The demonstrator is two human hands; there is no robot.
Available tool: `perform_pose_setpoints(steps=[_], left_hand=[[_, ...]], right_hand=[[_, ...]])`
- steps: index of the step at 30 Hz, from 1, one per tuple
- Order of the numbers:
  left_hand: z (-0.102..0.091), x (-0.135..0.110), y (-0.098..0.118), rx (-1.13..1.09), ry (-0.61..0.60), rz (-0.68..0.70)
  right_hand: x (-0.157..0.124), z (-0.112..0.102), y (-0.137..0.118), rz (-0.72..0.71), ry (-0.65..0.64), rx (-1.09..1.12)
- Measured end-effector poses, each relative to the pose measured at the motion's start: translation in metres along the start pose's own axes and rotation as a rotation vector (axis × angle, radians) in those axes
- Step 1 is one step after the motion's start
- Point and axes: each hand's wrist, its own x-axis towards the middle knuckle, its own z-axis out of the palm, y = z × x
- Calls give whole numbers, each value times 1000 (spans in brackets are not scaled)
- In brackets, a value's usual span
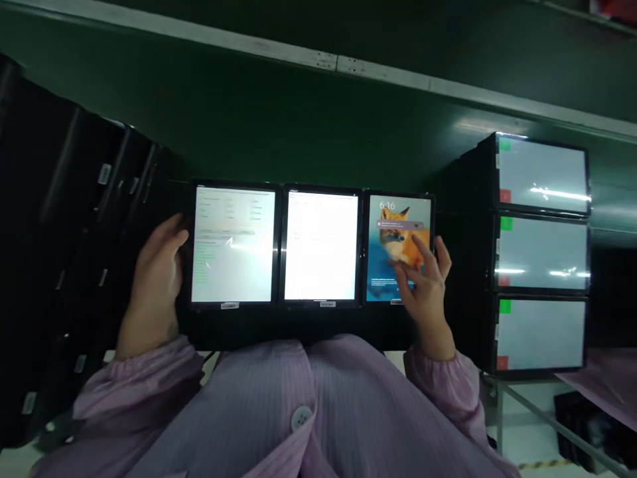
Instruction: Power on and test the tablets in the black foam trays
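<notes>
Three lit tablets lie side by side in front of me. The left tablet has a page of text, some of it green. A nearly white page fills the middle tablet, and the right tablet has a fox picture with the time 6:16. My left hand is beside the left tablet's left edge, fingers loosely bent and partly hidden in shadow; I see nothing in it. Over the right part of the right tablet, my right hand has its fingers apart, fingertips at or just above the screen.
To the right, three tablets with grey screens and green and red corner marks top dark stacks. Dark devices with small white labels crowd the left side. A pale metal strip crosses the green bench behind.
</notes>
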Motion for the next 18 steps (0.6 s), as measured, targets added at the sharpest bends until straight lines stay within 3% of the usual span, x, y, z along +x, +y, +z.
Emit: perform_pose_setpoints(steps=[3, 6, 11, 18], left_hand=[[-8, -21, -7, 42, 65, -16], [-12, -47, -8, 81, 116, -57], [-9, -73, -8, 73, 143, -119], [-15, -63, -14, 15, 20, -151]], right_hand=[[21, 12, 11, 47, 99, -57], [33, 18, 3, -46, 138, -8], [21, 19, -38, -227, 19, 141], [-3, 23, -78, -416, -165, 268]])
